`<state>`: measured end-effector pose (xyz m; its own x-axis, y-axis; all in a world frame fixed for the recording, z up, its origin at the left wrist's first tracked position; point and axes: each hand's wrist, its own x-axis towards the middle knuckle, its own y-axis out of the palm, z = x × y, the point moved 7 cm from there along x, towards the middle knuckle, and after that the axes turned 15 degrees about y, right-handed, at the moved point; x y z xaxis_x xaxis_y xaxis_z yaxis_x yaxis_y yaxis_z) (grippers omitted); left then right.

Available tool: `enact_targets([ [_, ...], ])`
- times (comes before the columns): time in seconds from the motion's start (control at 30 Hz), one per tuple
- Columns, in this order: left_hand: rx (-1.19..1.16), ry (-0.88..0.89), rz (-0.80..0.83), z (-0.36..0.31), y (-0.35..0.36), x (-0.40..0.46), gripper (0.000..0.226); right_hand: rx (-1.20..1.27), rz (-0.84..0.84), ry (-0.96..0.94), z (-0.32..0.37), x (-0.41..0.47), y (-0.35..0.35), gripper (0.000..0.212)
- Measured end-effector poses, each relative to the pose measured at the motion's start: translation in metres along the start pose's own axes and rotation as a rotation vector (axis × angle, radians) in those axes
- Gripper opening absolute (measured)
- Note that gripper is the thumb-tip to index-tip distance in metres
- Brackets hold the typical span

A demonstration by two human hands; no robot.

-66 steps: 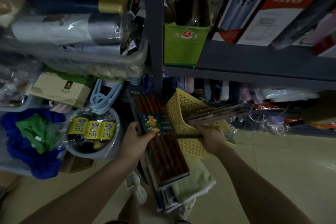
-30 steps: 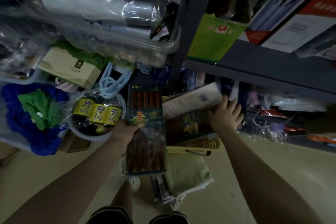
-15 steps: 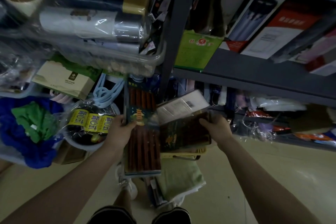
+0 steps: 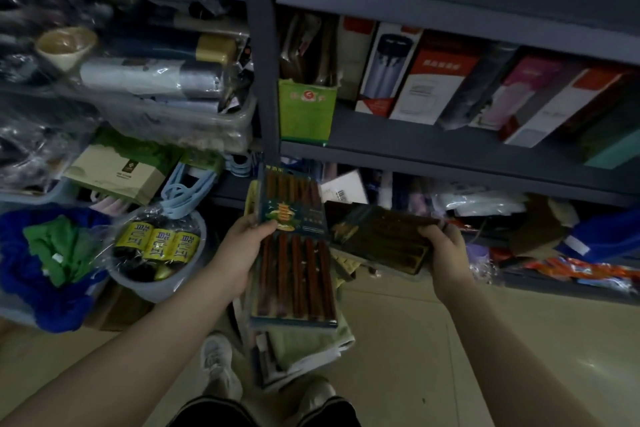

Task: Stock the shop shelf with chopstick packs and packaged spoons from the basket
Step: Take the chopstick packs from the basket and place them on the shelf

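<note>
1. My left hand (image 4: 239,250) grips a chopstick pack (image 4: 294,253) by its left edge, thumb curled over the front, the pack standing lengthwise away from me.
2. My right hand (image 4: 446,253) holds a second pack (image 4: 377,236) by its right end, fingers wrapped around it; it lies crosswise, tilted, just beside the first.
3. Both packs hang in front of the lower shelf (image 4: 450,163), above the floor.
4. A yellow basket (image 4: 250,194) peeks out behind the first pack.
5. Boxes (image 4: 433,87) stand on the shelf above.
</note>
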<state>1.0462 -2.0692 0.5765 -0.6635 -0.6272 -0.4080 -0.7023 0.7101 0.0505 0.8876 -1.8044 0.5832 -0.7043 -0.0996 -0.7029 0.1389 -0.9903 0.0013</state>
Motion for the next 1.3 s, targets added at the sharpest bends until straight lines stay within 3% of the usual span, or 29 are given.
enact_targets([
  [0.17, 0.184, 0.037, 0.012, 0.008, 0.021, -0.008, 0.027, 0.026, 0.004, 0.114, -0.024, 0.013, -0.014, 0.014],
  [0.23, 0.223, 0.056, 0.003, 0.01, 0.023, -0.011, 0.025, 0.04, 0.001, 0.143, -0.038, 0.019, -0.007, 0.007],
  [0.43, 0.236, 0.062, -0.057, 0.018, 0.002, -0.004, 0.015, 0.064, 0.05, 0.16, -0.047, 0.025, 0.013, 0.013],
  [0.63, 0.251, 0.072, -0.052, 0.019, -0.023, 0.007, 0.024, -0.095, 0.105, 0.211, -0.054, 0.034, 0.034, 0.009],
  [0.73, 0.37, 0.134, -0.047, 0.017, -0.031, 0.018, 0.026, -0.127, 0.148, 0.219, -0.059, 0.033, 0.041, 0.022],
  [0.87, 0.464, 0.146, -0.049, 0.017, -0.039, 0.045, 0.033, -0.229, 0.179, 0.232, -0.071, 0.031, 0.046, 0.023],
  [1.0, 0.401, -0.015, 0.111, 0.031, -0.032, 0.076, 0.05, -0.346, 0.268, 0.238, -0.075, 0.032, 0.069, 0.022],
  [1.1, 0.297, -0.27, 0.111, 0.054, -0.036, 0.089, 0.098, -0.448, 0.269, 0.236, -0.072, 0.042, 0.081, 0.022],
  [1.17, 0.257, -0.332, 0.082, 0.065, -0.043, 0.095, 0.115, -0.448, 0.201, 0.203, -0.063, 0.056, 0.082, 0.021],
  [1.27, 0.197, -0.361, 0.025, 0.1, -0.063, 0.104, 0.119, -0.312, 0.149, 0.144, -0.045, 0.079, 0.082, 0.019],
  [1.3, 0.211, -0.328, 0.038, 0.113, -0.066, 0.106, 0.11, -0.27, 0.157, 0.151, -0.045, 0.09, 0.082, 0.028],
])
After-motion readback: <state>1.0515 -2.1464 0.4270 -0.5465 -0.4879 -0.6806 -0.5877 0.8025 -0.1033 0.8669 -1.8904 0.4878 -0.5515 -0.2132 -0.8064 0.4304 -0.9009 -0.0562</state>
